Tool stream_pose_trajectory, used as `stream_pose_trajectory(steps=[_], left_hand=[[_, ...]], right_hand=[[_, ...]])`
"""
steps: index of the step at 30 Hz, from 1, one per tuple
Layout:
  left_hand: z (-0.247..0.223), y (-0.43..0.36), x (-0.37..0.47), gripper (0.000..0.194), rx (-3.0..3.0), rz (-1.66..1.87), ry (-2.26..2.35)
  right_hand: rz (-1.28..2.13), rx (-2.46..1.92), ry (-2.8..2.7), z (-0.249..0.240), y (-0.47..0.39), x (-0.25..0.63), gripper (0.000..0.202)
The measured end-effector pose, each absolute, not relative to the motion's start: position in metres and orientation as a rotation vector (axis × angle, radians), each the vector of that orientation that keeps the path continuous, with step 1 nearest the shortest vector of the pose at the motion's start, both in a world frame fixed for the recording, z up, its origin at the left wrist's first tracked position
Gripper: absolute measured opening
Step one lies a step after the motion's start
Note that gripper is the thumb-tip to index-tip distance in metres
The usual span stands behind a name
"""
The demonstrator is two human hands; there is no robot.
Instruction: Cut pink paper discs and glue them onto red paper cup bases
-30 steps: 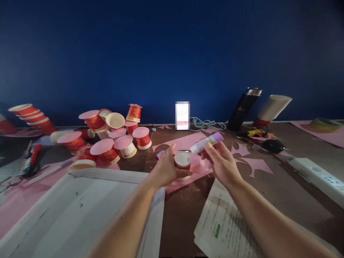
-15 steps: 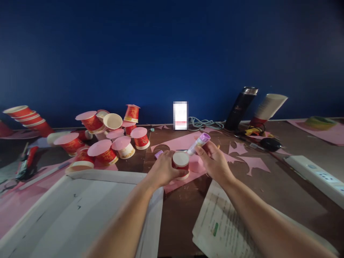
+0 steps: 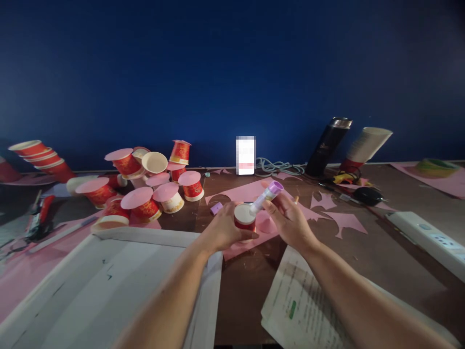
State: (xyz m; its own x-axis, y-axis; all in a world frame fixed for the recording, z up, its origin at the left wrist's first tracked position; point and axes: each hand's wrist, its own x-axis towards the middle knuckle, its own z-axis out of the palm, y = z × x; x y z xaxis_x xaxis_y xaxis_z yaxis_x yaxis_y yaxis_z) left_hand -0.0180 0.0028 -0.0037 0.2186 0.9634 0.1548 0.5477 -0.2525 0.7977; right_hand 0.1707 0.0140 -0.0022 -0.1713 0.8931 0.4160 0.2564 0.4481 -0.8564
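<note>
Two hands work over the middle of the tabletop (image 3: 240,291). The left hand (image 3: 223,230) is closed around an upside-down red paper cup (image 3: 246,224), white base upward, above a cut pink sheet (image 3: 238,194). The right hand (image 3: 292,220) grips a tilted glue stick (image 3: 266,198), its lower end at the base's right side; whether they touch is unclear. A purple cap (image 3: 217,208) lies just beyond the left hand, and a pink paper disc (image 3: 266,221) sits right of the cup. Toward the tabletop's far edge stand a lit phone (image 3: 246,156) and, farther right, a black flask (image 3: 327,148). Disc-topped cups (image 3: 141,201) crowd the left side; printed sheets (image 3: 301,300) lie toward the near edge.
</note>
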Motion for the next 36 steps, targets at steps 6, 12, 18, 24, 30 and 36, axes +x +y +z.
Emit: stream_pose_trajectory(steps=[6, 12, 18, 24, 30, 36], left_hand=[[-0.01, 0.006, -0.013, 0.048, 2.008, 0.934, 1.564], [-0.001, 0.008, -0.02, 0.044, 2.083, 0.938, 1.439], [0.006, 0.003, -0.021, 0.04, 1.964, 0.88, 1.305], [0.009, 0.004, -0.023, 0.037, 1.955, 0.865, 1.219], [-0.001, 0.004, -0.018, 0.07, 1.936, 0.873, 1.39], [-0.005, 0.005, -0.012, 0.07, 1.856, 0.818, 1.564]], right_hand=[[0.747, -1.052, -1.635, -0.005, 0.019, 0.171, 0.042], [0.715, -1.055, -1.538, -0.008, 0.021, 0.172, 0.037], [0.763, -0.974, -1.594, -0.007, 0.015, 0.168, 0.04], [0.658, -1.086, -1.618, -0.004, 0.017, 0.169, 0.034], [0.655, -1.099, -1.495, -0.009, 0.022, 0.172, 0.028], [0.788, -0.938, -1.472, -0.008, 0.018, 0.167, 0.036]])
